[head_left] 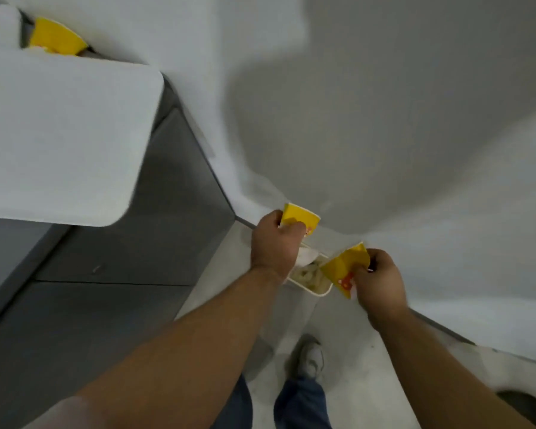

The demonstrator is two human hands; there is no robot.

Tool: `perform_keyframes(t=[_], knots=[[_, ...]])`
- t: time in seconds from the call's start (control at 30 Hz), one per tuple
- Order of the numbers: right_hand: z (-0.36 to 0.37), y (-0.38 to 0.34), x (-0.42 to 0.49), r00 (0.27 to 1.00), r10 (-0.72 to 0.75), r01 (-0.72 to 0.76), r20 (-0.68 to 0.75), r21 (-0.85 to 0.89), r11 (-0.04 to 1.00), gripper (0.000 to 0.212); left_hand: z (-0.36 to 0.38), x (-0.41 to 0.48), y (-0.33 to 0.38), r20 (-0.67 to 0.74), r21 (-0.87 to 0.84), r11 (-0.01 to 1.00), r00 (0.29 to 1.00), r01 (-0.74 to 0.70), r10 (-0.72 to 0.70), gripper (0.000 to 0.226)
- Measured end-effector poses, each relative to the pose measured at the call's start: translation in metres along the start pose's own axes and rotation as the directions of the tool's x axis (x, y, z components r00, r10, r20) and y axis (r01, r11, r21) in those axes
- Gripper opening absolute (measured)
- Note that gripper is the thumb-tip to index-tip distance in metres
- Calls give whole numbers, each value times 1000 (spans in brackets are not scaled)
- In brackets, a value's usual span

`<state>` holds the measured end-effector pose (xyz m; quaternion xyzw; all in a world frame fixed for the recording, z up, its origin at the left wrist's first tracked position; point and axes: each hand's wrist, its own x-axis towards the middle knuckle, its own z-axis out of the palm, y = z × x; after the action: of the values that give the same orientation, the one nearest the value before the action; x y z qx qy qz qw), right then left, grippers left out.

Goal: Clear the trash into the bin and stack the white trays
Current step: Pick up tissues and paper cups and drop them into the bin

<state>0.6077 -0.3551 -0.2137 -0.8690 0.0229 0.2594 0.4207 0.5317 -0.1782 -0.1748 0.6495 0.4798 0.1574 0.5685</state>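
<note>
Seen from the head: tip each cup mouth-down squarely over the bin (313, 292) and let go one at a time, low and close, to keep scraps off the floor. Holding the first yellow cup (302, 218) in the clenched grip of the left hand (274, 243), arm stretched straight down to the bin's far-left rim; pinching the second yellow cup (342, 269), creased and tilted, in the grip of the right hand (379, 281), wrist bent inward over the bin's right rim. Yet to clear, well up and left of the bin: a white tray (59, 134) on the grey table (174, 187), with a third yellow cup (56, 37) beyond it.
</note>
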Motion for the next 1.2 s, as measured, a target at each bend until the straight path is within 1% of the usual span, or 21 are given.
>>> perform_keyframes(t=[0.1, 0.2, 0.27, 0.37, 0.4, 0.47, 0.53, 0.6, 0.67, 0.73, 0.77, 0.83, 0.9, 1.0, 1.07, 1.1, 1.2], knots=[[38, 38, 35, 999, 34, -34, 0, -12, 999, 22, 33, 36, -59, -48, -8, 986, 985, 166, -167, 21], [73, 75, 68, 999, 40, -39, 15, -48, 998, 20, 59, 65, -126, -82, -15, 951, 948, 309, -309, 20], [93, 100, 86, 997, 67, -64, 30, -81, 995, 18, 75, 82, -169, -127, -38, 915, 906, 402, -403, 27], [119, 131, 107, 994, 97, -87, 50, -178, 980, 16, 101, 104, -222, -241, -56, 847, 816, 528, -525, 45], [126, 140, 113, 995, 87, -75, 54, -205, 976, 16, 109, 109, -235, -257, -73, 831, 794, 552, -550, 47], [139, 156, 125, 997, 41, -24, 60, -267, 963, 15, 123, 116, -253, -263, -108, 812, 772, 573, -579, 40], [149, 170, 136, 997, -7, 28, 71, -302, 953, 14, 136, 120, -266, -236, -131, 801, 766, 585, -598, 29], [160, 182, 147, 994, -60, 86, 88, -330, 940, 13, 144, 123, -278, -143, -143, 783, 770, 605, -622, 31], [168, 191, 156, 987, -103, 139, 120, -354, 925, 21, 151, 124, -291, -14, -167, 744, 753, 646, -657, 39], [173, 201, 163, 983, -122, 166, 140, -365, 916, 33, 150, 121, -300, 102, -232, 694, 727, 681, -679, 35], [174, 206, 163, 981, -130, 175, 143, -371, 912, 34, 148, 120, -305, 124, -232, 688, 723, 688, -680, 32], [175, 213, 161, 982, -117, 166, 150, -375, 912, 29, 141, 118, -316, 121, -160, 713, 731, 682, -672, 37], [173, 216, 157, 983, -99, 152, 157, -372, 916, 19, 132, 115, -323, 97, -76, 747, 751, 660, -653, 41], [165, 210, 148, 985, -88, 137, 148, -365, 921, 7, 115, 106, -321, 111, -3, 793, 788, 609, -605, 34], [157, 194, 138, 988, -74, 118, 137, -341, 933, 3, 100, 97, -307, 94, 66, 848, 843, 526, -530, 18], [151, 183, 132, 989, -69, 109, 133, -323, 940, 2, 91, 91, -297, 85, 91, 873, 870, 479, -486, 15], [128, 135, 105, 988, -82, 115, 134, -260, 959, 3, 56, 67, -252, 85, 119, 926, 925, 359, -370, 15]])
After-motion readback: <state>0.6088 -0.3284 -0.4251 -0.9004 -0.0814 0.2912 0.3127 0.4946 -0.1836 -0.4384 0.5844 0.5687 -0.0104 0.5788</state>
